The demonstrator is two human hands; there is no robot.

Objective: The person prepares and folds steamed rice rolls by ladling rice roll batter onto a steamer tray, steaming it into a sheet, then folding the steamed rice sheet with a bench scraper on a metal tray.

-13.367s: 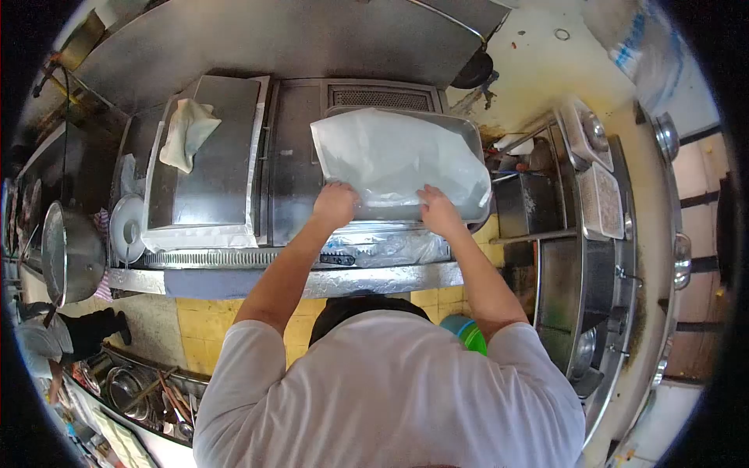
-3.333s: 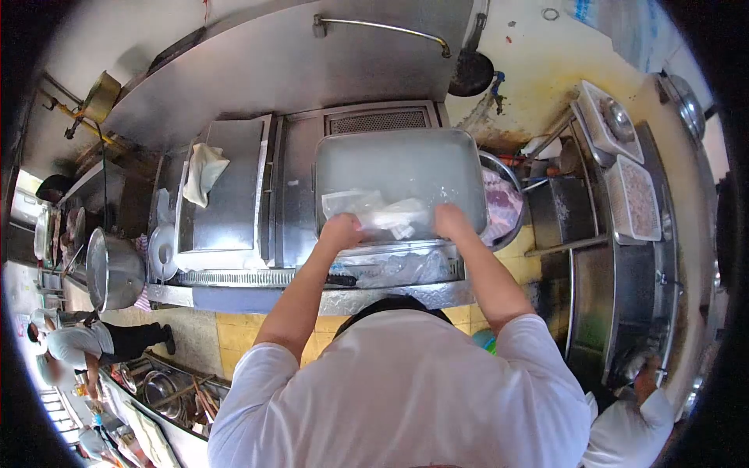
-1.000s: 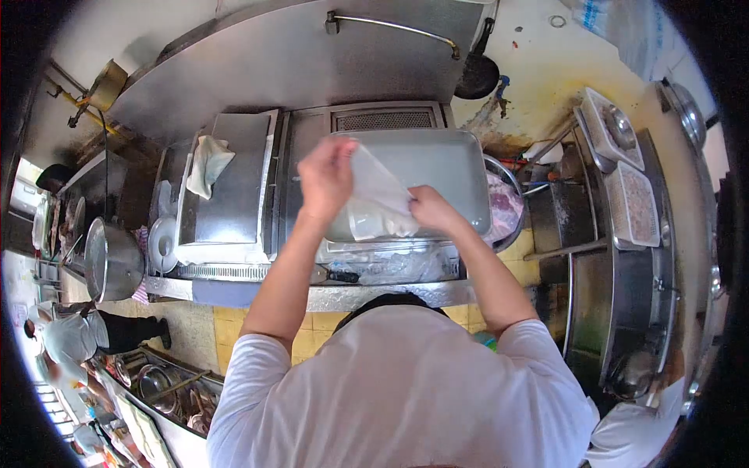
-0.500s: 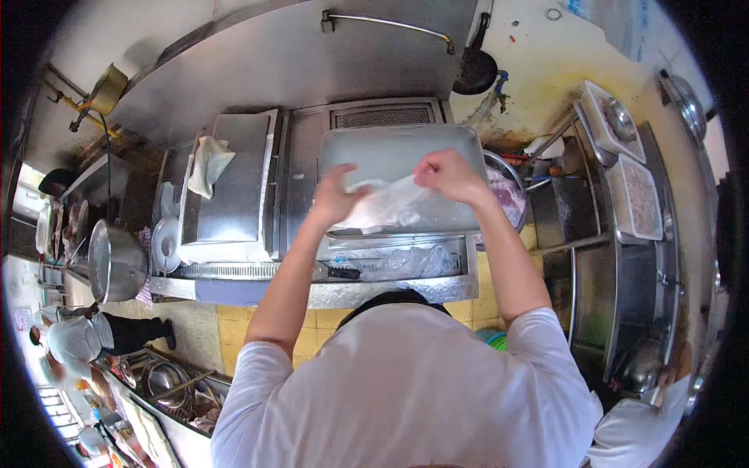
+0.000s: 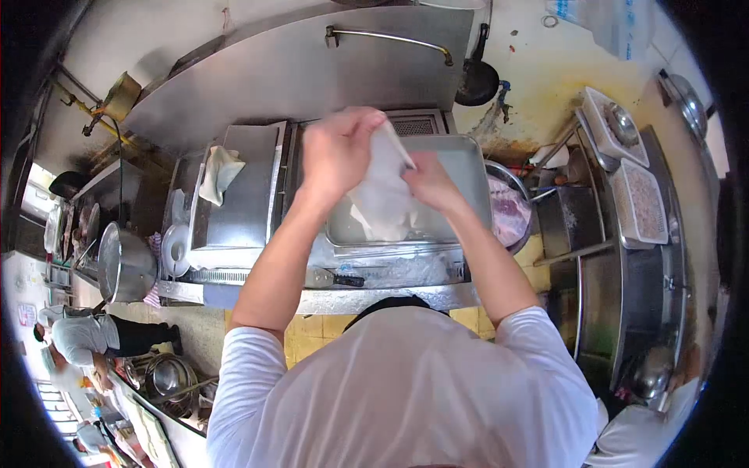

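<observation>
My left hand [image 5: 339, 152], blurred and raised over the far left part of a metal tray [image 5: 460, 164], pinches the upper corner of a thin, limp white sheet [image 5: 382, 175]. My right hand [image 5: 433, 183] is lower and to the right, its fingers closed on the sheet's right edge. The sheet hangs stretched between both hands, and its lower end overlaps the tray's near left part. What the sheet is made of I cannot tell. Left of the tray, a white cloth [image 5: 221, 174] lies crumpled on a flat steel cover [image 5: 250, 191].
Right of the tray stands a round metal basin [image 5: 511, 210] with raw meat. A black-handled tool [image 5: 349, 280] and clear plastic [image 5: 406, 269] lie along the near counter edge. White baskets [image 5: 638, 199] are on the right shelf. Another person [image 5: 86, 339] stands at the far left.
My left hand has risen away from me with the sheet's corner, pulling the sheet more upright. My right hand has come lower and to the left. The view has shifted slightly.
</observation>
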